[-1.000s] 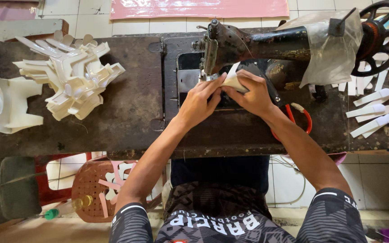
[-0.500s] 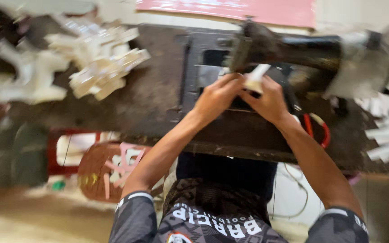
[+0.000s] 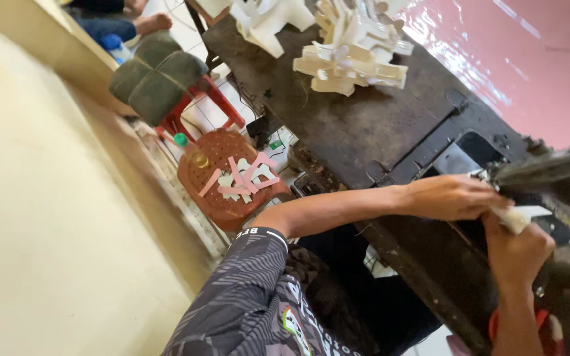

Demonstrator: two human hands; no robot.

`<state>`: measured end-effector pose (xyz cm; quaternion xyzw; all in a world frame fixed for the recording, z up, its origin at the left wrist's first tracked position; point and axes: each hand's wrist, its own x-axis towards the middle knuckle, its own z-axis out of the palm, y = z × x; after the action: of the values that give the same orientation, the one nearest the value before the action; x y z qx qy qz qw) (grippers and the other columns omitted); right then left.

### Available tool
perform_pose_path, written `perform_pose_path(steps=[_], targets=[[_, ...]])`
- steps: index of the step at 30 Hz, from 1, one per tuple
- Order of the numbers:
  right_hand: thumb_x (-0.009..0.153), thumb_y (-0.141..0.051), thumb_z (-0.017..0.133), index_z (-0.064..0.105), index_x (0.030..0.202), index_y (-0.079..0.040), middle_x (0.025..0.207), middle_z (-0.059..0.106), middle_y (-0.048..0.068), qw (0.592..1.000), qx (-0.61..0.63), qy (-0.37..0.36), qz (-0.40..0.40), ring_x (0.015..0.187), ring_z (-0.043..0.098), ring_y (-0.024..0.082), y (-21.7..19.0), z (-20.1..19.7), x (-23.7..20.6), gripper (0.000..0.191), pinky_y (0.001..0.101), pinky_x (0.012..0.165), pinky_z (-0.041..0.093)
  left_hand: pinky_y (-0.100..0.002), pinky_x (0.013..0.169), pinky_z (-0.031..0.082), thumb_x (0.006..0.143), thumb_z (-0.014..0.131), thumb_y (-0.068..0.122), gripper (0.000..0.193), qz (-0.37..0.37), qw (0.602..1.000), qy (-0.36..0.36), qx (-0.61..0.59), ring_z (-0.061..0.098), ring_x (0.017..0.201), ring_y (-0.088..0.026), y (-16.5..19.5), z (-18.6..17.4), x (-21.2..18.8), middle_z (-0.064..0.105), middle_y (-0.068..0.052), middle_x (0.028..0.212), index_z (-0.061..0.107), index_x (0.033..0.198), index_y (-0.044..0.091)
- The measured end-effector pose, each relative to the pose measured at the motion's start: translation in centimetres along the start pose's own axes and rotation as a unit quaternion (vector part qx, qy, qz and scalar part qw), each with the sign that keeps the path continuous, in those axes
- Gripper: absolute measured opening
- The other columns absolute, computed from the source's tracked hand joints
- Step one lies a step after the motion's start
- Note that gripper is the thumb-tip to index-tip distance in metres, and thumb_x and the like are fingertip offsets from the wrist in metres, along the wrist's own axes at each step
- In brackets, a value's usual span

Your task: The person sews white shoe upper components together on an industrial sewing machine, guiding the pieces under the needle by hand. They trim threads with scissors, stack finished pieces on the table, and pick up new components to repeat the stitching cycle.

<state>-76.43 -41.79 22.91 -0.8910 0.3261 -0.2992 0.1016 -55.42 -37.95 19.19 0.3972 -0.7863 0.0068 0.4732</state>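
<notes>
A small cream-white piece of material (image 3: 519, 216), flat and stiff-looking with a pale strip jutting to the right, sits at the right of the view, just under the dark head of the sewing machine (image 3: 549, 168). It is pinched between both hands above the machine's bed. The right hand (image 3: 517, 254) comes up from below with the forearm almost vertical, its fingers curled closed around the lower end of the piece. The left hand (image 3: 453, 198) reaches in from the left, forearm stretched nearly level across the worktop's edge, fingers bent down and pressing on the piece's upper left part, so it too is closed on it. The dark, worn worktop (image 3: 364, 125) runs up and away to the left. At its far end lies a heap of cream cut pieces (image 3: 351, 56), well apart from the hands. Below the worktop stands a reddish-brown plastic stool (image 3: 229, 191) with pink and white strips (image 3: 242, 177) lying on its seat, and beyond it a red stool with dark green cushions (image 3: 156, 72).
</notes>
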Motion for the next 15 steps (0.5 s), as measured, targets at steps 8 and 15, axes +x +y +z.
perform_pose_path(steps=[8,15], targets=[[0.108,-0.029,0.080,0.068,0.103,-0.002,0.107,0.067,0.014,0.988,-0.132,0.058,-0.057,0.101,0.069,0.033,-10.8,-2.9,-0.8,0.030,0.0390,0.088,0.054,-0.039,0.116,0.049,0.099,0.066,0.018,0.042,-0.021,0.999,0.013,0.044,0.065,0.132,-0.021,1.6,-5.9,-2.1,0.068,-0.005,0.137,0.059,0.140,0.013],[0.097,-0.014,0.080,0.069,0.108,-0.004,0.110,0.069,0.014,0.992,0.054,-0.004,-0.112,0.103,0.069,0.033,-18.5,1.2,2.4,0.018,0.0406,0.089,0.056,-0.039,0.114,0.049,0.091,0.072,0.021,0.036,-0.111,0.992,0.048,0.029,0.064,0.130,-0.023,4.2,-13.6,-8.3,0.069,-0.006,0.133,0.068,0.125,0.012]])
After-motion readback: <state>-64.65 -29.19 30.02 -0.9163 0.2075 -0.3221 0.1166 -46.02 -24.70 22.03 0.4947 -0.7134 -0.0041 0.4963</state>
